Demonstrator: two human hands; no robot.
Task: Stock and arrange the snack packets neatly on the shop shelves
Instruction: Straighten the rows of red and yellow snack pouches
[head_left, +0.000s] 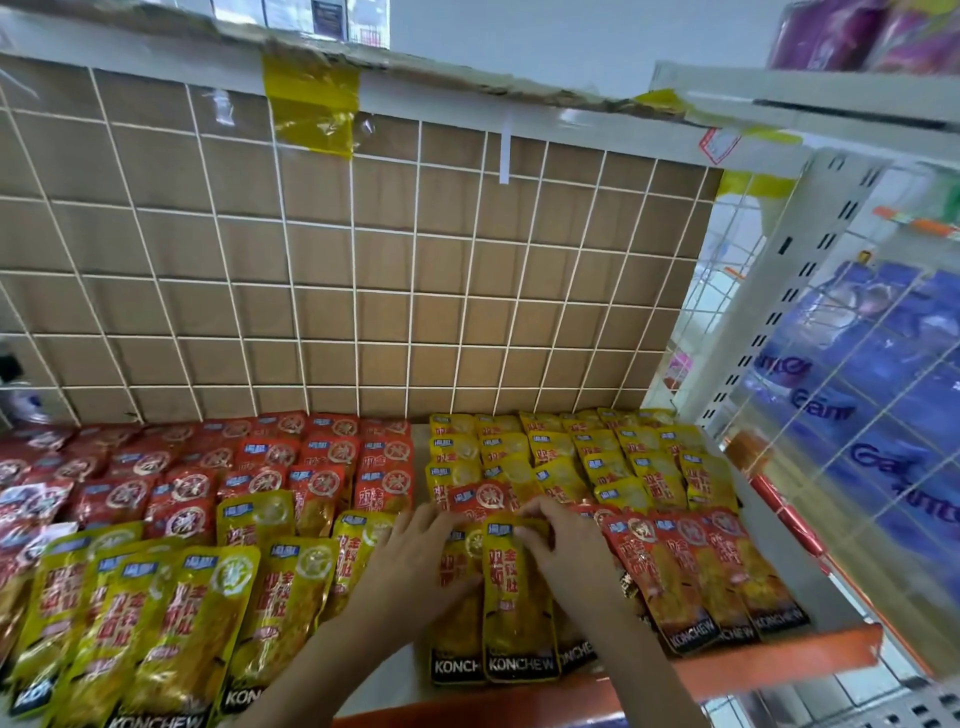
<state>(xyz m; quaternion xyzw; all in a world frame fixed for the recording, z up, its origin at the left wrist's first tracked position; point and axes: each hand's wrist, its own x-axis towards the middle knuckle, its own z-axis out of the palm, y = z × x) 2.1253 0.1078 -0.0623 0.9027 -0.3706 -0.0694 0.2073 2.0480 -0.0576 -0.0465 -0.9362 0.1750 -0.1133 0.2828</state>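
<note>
Yellow foil marks the packet (519, 608) in hand. It lies in the middle of the front row on the shelf (753, 662), its long axis running front to back, black foot band toward the person and top edge away. The right hand (563, 540) sits over that top edge with its fingers curled down on it in what looks like a pinch, so the body of the packet stretches from those fingers back toward the person. The left hand (415, 551) lies just beside it on the left, fingers fairly straight, pressing flat on the neighbouring yellow packets (452, 623) and gripping nothing. The right hand is therefore the nearer one, and I judge that any squaring-up would be a slide along the packet's length or a small turn about the pinched top. Red packets (701, 571) lie close on the right. The foot bands read KONCHEW in white. The large red characters and small blue corner labels are too blurred to read. Blue packs (883, 415) at far right show only "Ga" clearly.
</note>
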